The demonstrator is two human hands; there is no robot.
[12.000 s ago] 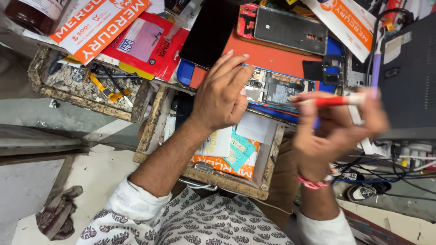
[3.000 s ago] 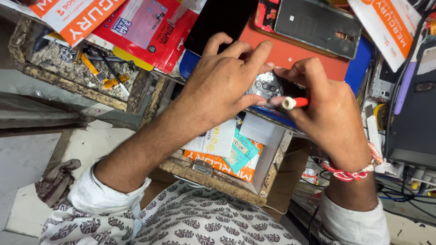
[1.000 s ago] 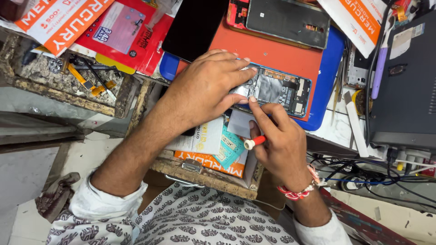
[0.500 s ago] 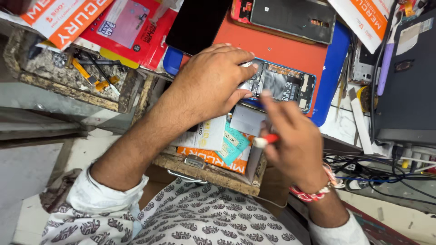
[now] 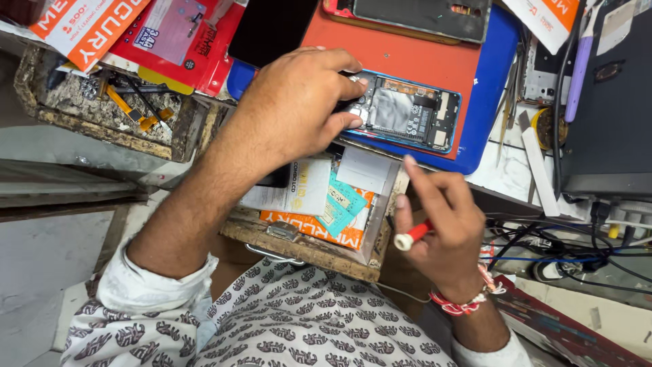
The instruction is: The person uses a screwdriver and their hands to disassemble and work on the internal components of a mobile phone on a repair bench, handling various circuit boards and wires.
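Both hands work over a cluttered bench. Left hand is curled over the near end of an opened phone with a blue frame and bare circuit boards, its fingertips pressing on the phone's left end and pinning it down. That phone lies flat on an orange-red work mat, which itself rests on a blue tray.

Right hand is off the mat, lower and to the right of the phone and apart from it. It is closed around a small screwdriver with a red handle and a white end cap, the cap pointing toward the person (the tip is hidden inside the hand). A red-and-white thread band circles that wrist.

Just below the phone, an open wooden drawer holds orange and teal packets and white paper slips. A second phone with a red bumper and grey back lies at the mat's far edge. Tangled black cables run to the right, beneath a dark grey box-like unit.
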